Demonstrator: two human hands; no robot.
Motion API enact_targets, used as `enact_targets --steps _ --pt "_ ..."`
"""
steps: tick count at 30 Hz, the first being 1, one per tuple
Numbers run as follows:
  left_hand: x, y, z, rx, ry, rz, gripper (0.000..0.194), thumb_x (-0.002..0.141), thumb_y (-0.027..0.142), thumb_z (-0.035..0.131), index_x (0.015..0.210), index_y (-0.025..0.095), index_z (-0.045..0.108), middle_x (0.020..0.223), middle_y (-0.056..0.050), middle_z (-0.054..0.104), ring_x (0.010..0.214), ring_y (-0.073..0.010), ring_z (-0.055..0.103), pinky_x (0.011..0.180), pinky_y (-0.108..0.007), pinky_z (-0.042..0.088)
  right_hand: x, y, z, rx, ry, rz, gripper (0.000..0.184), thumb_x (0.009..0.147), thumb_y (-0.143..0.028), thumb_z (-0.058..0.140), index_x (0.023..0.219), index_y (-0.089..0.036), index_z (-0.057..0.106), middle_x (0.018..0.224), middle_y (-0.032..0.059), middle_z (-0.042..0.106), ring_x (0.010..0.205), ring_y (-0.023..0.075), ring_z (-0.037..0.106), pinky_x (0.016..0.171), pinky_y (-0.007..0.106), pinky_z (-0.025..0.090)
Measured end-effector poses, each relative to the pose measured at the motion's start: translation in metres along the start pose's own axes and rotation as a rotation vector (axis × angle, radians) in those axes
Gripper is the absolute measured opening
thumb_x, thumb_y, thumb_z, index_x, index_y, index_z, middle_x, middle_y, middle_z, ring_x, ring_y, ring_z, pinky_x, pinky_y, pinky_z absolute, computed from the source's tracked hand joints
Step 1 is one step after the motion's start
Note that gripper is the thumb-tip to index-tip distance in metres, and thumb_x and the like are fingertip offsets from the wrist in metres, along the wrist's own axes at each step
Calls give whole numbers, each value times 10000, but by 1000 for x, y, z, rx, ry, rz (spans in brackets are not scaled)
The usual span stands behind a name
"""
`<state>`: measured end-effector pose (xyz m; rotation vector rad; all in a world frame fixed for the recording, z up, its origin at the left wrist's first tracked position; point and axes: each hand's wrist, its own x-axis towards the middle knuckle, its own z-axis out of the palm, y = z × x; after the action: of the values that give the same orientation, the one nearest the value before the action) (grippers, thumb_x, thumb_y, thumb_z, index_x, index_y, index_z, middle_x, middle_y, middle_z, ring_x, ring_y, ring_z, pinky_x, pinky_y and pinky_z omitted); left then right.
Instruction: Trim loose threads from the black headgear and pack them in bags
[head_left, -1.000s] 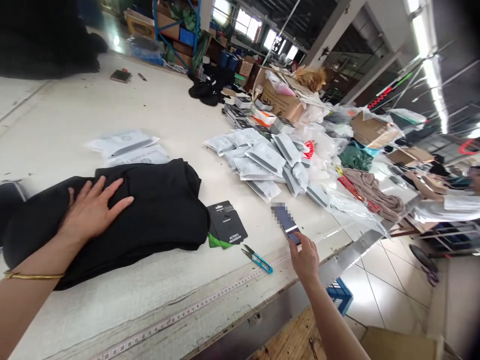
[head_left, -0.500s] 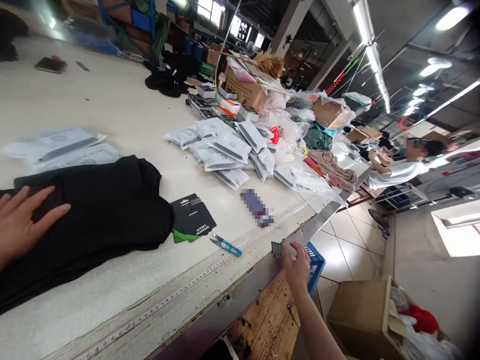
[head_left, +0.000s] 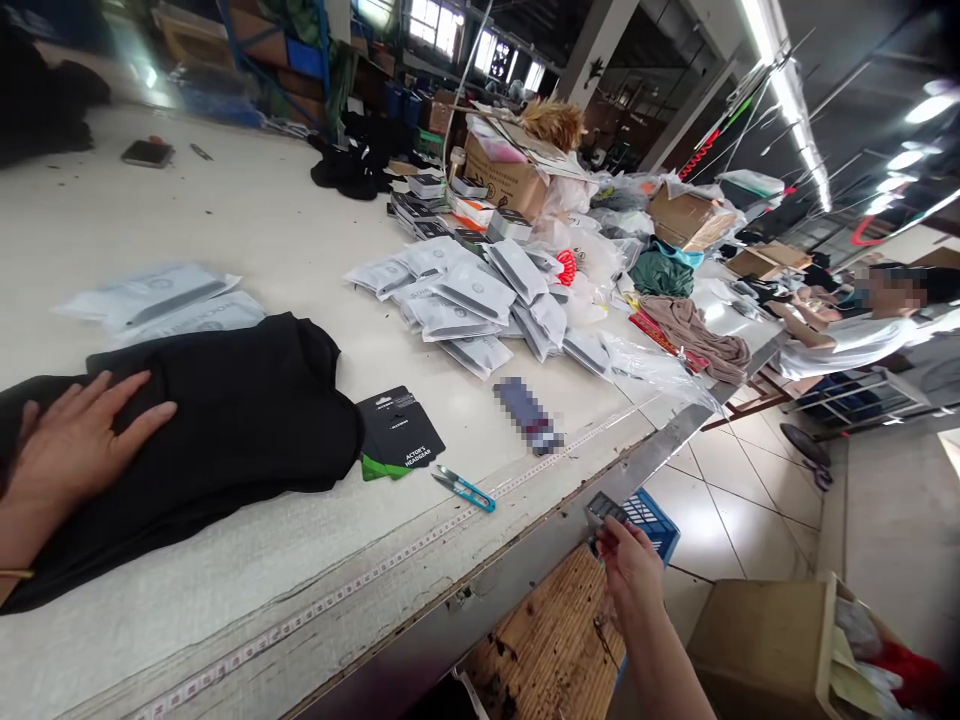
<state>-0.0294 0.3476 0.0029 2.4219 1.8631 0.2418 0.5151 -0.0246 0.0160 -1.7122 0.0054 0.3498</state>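
My left hand (head_left: 86, 440) lies flat on a folded black garment (head_left: 255, 400), fingers spread, holding nothing. My right hand (head_left: 634, 570) is past the table's front edge, pinching a small grey-black piece (head_left: 606, 510), possibly a plastic strip. A pixelated dark card (head_left: 527, 415) lies on the table, up and left of that hand. Beside the garment are a black "Actor's Headwear" card (head_left: 400, 430) with green tags (head_left: 375, 467) under it, and blue-handled thread snips (head_left: 463, 489). Two grey pouches (head_left: 157, 300) lie behind the garment.
A heap of grey pouches (head_left: 465, 300) lies mid-table, with plastic bags and a cardboard box (head_left: 502, 180) behind it. A blue crate (head_left: 652, 525) and an open cardboard box (head_left: 757, 640) stand on the floor. A co-worker (head_left: 847, 345) sits at the right.
My right hand has moved right, past the table edge, with the small piece. The view has shifted slightly. My left hand and the garment have not visibly changed relation, and the pixelated card stays on the table.
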Motion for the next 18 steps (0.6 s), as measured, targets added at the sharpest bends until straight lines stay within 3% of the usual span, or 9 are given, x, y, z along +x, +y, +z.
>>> enact_targets --steps 3,6,9,13,18 --pt "-8 19 -13 17 58 -59 651 893 621 154 1390 226 303 1521 -84 189 1359 -298 233 1094 -527 120 -21 -21 34 28 -192 37 432 434 -341 787 743 -186 528 567 -44 587 454 106 561 408 208 459" --pt "-10 27 -20 25 46 -71 649 904 603 150 1384 201 322 1501 -107 241 1360 -292 234 1090 -525 135 -44 -33 87 14 -457 87 418 478 -345 784 797 -146 599 611 6 629 504 128 592 437 223 466" --pt "-8 25 -21 0 33 -89 631 903 585 213 1380 195 347 1488 -123 268 1358 -291 245 1094 -513 127 -62 -38 134 -22 -642 100 363 511 -342 766 771 -138 616 575 6 615 488 127 578 427 223 447" --pt "-5 21 -17 -62 54 -118 607 887 568 293 1364 207 392 1475 -127 300 1354 -294 260 1103 -497 114 -73 -37 168 -105 -772 56 312 549 -333 746 759 -134 629 526 1 590 475 121 561 428 220 440" --pt "-4 18 -12 -72 90 -107 602 886 579 312 1359 217 402 1463 -131 322 1349 -298 272 1101 -501 120 -74 -30 193 -199 -790 -135 295 620 -352 695 813 -139 626 575 4 610 505 129 581 444 221 443"
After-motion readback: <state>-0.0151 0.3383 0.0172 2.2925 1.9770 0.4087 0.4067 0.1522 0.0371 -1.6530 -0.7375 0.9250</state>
